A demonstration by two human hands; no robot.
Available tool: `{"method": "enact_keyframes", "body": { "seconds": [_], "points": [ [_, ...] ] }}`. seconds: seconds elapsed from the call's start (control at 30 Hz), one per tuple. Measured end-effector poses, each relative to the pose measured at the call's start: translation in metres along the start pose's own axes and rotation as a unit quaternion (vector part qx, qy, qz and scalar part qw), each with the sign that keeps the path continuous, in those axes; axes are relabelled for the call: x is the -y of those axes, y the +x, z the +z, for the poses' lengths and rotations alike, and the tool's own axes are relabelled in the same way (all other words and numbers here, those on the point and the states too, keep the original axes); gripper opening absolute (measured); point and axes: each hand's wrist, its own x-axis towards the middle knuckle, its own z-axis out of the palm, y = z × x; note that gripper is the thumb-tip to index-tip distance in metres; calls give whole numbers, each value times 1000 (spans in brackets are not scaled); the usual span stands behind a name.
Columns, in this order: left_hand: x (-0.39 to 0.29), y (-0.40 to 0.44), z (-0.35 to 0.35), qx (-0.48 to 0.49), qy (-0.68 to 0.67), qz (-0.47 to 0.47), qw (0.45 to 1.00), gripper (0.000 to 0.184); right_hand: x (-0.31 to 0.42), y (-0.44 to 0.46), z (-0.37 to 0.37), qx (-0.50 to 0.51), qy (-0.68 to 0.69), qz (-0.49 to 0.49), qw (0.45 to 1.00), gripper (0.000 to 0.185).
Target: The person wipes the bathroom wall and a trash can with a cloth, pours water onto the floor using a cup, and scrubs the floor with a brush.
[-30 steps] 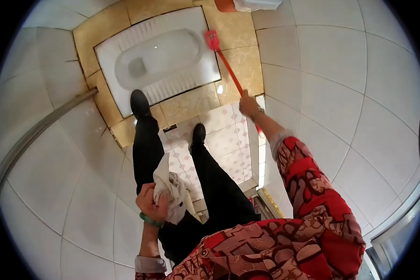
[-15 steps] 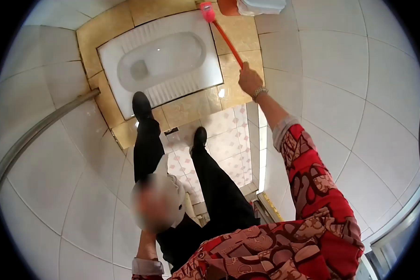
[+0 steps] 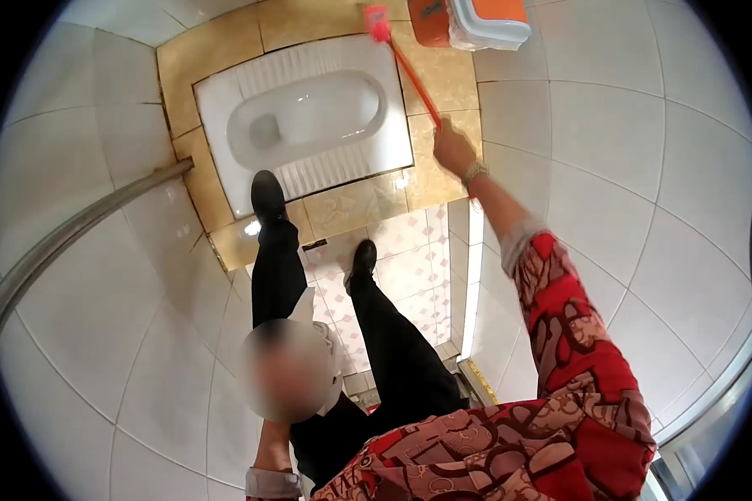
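Observation:
My right hand (image 3: 454,149) is closed around the red-orange handle of a toilet brush (image 3: 414,83), arm stretched forward. The brush's pink head (image 3: 377,23) is at the far right corner of a white squat toilet (image 3: 215,125), by its rim and the tan tiles. Whether it touches the surface I cannot tell. Near my lap, my left hand (image 3: 286,380) is mostly hidden by a blurred patch. Something white (image 3: 303,307) shows beside it, its kind unclear. The left hand's fingers cannot be made out.
An orange bin with a white liner (image 3: 489,29) stands at the far right. A metal rail (image 3: 92,221) runs along the left wall. My left shoe (image 3: 268,196) is on the raised tan ledge (image 3: 355,200); my right shoe (image 3: 363,260) is lower, on patterned floor tiles. White tiled walls flank both sides.
The view has shifted, bringing more of the orange bin into sight. The brush head has moved slightly left relative to the toilet's corner. My right hand keeps its grip on the handle.

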Motion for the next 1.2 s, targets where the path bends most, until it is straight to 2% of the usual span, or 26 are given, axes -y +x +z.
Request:
{"method": "enact_keyframes", "body": {
  "seconds": [0.03, 0.1, 0.13, 0.17, 0.2, 0.27, 0.33, 0.37, 0.4, 0.43, 0.47, 0.5, 0.53, 0.57, 0.6, 0.63, 0.7, 0.73, 0.83, 0.87, 0.93, 1.0, 1.03, 1.13, 1.2],
  "points": [
    [-1, 1, 0, -4, -16, -3, 1000, 20, 7, 29, -5, -24, -9, -17, 1000, 28],
    [15, -8, 1, 7, 22, 9, 1000, 19, 32, 76, -8, 13, 67, 42, 997, 29],
    [21, -13, 0, 17, 56, 22, 998, 19, 42, 87, 8, 6, 87, 17, 996, 29],
    [14, -10, -2, 22, 58, 19, 998, 19, 33, 107, 56, 13, -14, -91, 996, 29],
    [1, -1, -1, 13, 32, 8, 999, 18, 63, 67, 54, 48, 43, -28, 998, 29],
    [-8, 6, -1, 7, 2, -1, 1000, 17, 66, 10, 85, 132, 9, -97, 987, 25],
    [-3, 3, -1, -13, -32, -23, 999, 18, 76, -59, 56, 167, 30, -43, 985, 25],
    [1, 2, -5, 3, -4, 6, 1000, 18, 61, -83, 56, 163, 51, -17, 985, 25],
    [5, 0, -5, 12, -8, 4, 1000, 18, 34, -106, 64, 121, 77, -10, 990, 21],
    [9, -3, -1, 0, -21, 12, 1000, 19, 19, -128, 54, 109, 66, 78, 989, 23],
    [4, -2, -1, -4, -27, 10, 1000, 19, -23, -140, 73, 57, 66, 86, 992, 25],
    [-1, -1, 0, -7, -32, 8, 999, 19, -81, -143, 101, 1, 48, 56, 997, 23],
    [-1, -3, 1, -4, -34, 6, 999, 19, -99, -147, 92, -96, -45, -27, 994, 19],
    [-1, -4, 3, 0, -38, 10, 999, 19, -114, -140, 96, 5, 85, 127, 988, 19],
    [1, -5, 5, 5, -41, 16, 999, 20, -132, -129, 110, 101, 212, 275, 932, 20],
    [10, -10, 5, 12, -13, 31, 999, 20, -119, -134, 120, 115, 245, 323, 907, 20],
    [24, -20, 9, 6, 21, 56, 998, 19, -66, -159, 160, 39, 198, 240, 950, 21],
    [13, -16, 7, 16, 17, 38, 999, 19, -39, -174, 166, 24, 198, 202, 959, 22],
    [0, -11, 7, 23, 15, 31, 999, 19, -27, -203, 135, 77, 183, 158, 967, 24],
    [-1, -11, 7, 15, 14, 38, 999, 19, -36, -210, 119, 79, 154, 179, 969, 23],
    [1, -13, 9, 20, 24, 36, 999, 18, -83, -216, 122, 6, 153, 219, 964, 23],
    [5, -15, 11, 19, 28, 58, 998, 18, -102, -206, 114, 63, 248, 350, 901, 22],
    [4, -16, 12, 24, 28, 59, 998, 18, -120, -203, 154, 142, 147, 231, 951, 22],
    [-1, -15, 15, 19, 29, 61, 998, 18, -34, -230, 210, 45, 239, 237, 941, 33],
    [-1, -17, 13, 35, 20, 40, 998, 18, 11, -257, 172, 127, 242, 104, 956, 27]
  ]
}}
